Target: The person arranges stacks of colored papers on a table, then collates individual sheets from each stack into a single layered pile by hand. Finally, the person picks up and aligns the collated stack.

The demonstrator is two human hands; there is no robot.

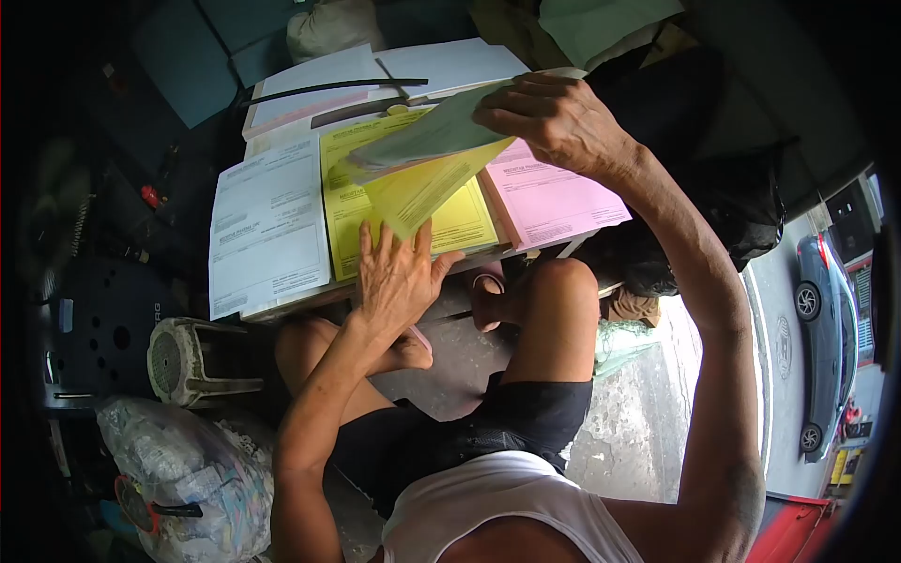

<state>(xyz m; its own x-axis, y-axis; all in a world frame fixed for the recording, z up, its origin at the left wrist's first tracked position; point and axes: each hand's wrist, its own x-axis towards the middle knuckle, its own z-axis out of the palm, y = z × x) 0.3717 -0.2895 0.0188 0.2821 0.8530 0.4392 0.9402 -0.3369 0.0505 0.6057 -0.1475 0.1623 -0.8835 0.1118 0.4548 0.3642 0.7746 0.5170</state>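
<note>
My right hand (563, 122) is closed on the far edge of a sheaf of paper forms (446, 127), raised at a slant over the table. White sheets lie on top of this sheaf, with a thin pink edge and a yellow printed sheet beneath. My left hand (402, 277) has its fingers spread at the front of the yellow form stack (460, 220), its fingertips by the sheaf's lower yellow corner. To the left lies a white form stack (267, 225); to the right, a pink form stack (563, 202), partly covered by the raised sheaf.
Behind the stacks are more blank white sheets (328, 80) and a thin black strip (338, 89). A stool (188, 361) and a stuffed clear plastic bag (188, 479) stand at left. Dark bags (741, 216) sit right of the table; a parked car (826, 347) is outside.
</note>
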